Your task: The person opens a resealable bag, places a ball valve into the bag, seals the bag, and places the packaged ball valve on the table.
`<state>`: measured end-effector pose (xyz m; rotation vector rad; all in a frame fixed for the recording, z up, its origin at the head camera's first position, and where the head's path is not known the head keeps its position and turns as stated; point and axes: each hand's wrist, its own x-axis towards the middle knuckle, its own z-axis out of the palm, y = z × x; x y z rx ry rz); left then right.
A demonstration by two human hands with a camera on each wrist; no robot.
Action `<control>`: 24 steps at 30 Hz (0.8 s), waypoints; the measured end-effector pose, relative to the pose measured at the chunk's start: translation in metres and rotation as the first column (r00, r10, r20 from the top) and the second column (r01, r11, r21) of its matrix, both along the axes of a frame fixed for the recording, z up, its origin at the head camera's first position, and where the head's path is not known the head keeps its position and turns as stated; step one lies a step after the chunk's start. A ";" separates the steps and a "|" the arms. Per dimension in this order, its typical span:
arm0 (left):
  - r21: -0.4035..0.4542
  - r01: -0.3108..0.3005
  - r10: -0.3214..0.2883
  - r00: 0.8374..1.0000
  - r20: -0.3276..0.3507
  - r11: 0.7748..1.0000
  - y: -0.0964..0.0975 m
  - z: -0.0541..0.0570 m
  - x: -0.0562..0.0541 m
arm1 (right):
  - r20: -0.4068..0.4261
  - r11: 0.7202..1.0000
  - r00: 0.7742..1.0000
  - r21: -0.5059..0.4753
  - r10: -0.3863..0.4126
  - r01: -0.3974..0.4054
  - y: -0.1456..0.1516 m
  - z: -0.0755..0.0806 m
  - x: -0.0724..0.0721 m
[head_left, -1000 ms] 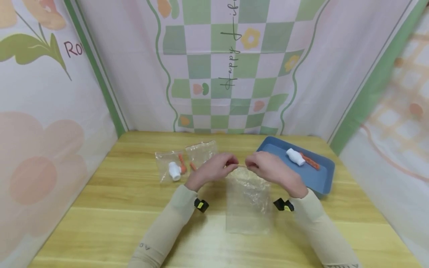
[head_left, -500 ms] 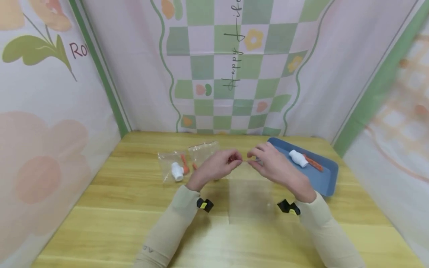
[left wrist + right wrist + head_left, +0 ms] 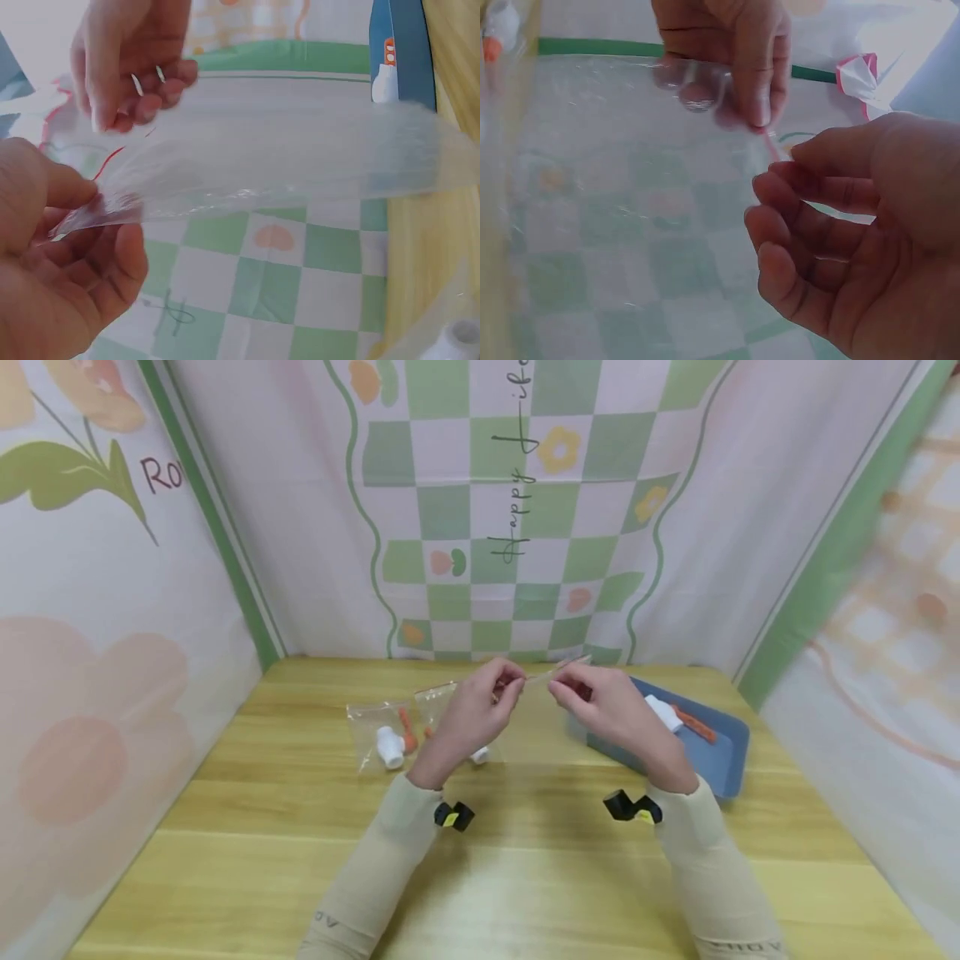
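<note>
A clear zip bag [image 3: 270, 161] with a thin red line along its mouth hangs between both hands above the wooden table. My left hand [image 3: 474, 710] pinches one side of the bag's mouth between thumb and fingers. On the other side, my right hand [image 3: 621, 706] pinches the same edge with thumb and forefinger, its other fingers curled, as the right wrist view shows. The bag looks flat, and nothing shows inside it. In the head view its lower part is almost invisible against the wood.
Right of the hands stands a blue tray [image 3: 727, 768] holding a white bulbous piece [image 3: 663, 713] and an orange stick [image 3: 696, 725]. To the left lies a clear bag [image 3: 363, 727] with white and orange pieces; a second bag [image 3: 433, 695] is partly behind the left hand.
Both hands have risen away from the body, lifting the bag off the table. The right fingers, spread half a second ago, are now drawn in at the bag's edge.
</note>
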<state>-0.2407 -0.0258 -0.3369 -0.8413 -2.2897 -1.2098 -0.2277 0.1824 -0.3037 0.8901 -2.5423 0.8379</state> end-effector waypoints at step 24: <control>-0.131 0.113 -0.160 0.880 -0.447 0.985 0.003 0.017 0.027 | 0.268 0.823 0.912 -0.556 0.311 -0.117 -0.005 0.012 0.002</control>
